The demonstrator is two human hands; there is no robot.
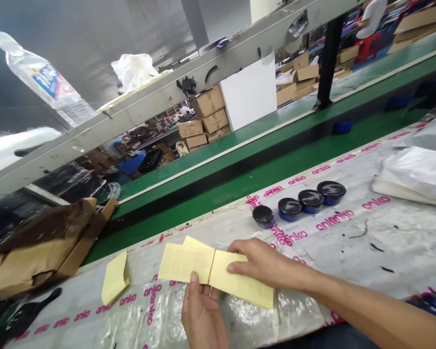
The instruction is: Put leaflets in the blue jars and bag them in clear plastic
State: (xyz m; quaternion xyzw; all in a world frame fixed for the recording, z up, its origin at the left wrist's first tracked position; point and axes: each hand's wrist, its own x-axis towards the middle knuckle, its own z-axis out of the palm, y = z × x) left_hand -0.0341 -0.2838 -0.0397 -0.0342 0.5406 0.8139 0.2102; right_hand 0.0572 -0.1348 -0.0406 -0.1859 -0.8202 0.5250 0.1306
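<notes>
Left hand (203, 312) and right hand (263, 264) pinching yellow papers (240, 277) at lower centre, black-lidded containers (289, 209) sitting right of centre

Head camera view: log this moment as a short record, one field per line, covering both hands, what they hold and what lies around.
left hand: thumb on top of the printed yellow paper slips, near their left part
right hand: gripping the slips right of the thin brown band across them
worktop, left: separate folded yellow paper
worktop, beyond right hand: four round blue containers with black lids, in a row
past worktop: green conveyor surface
upper left: clear plastic bottle with a label
</notes>
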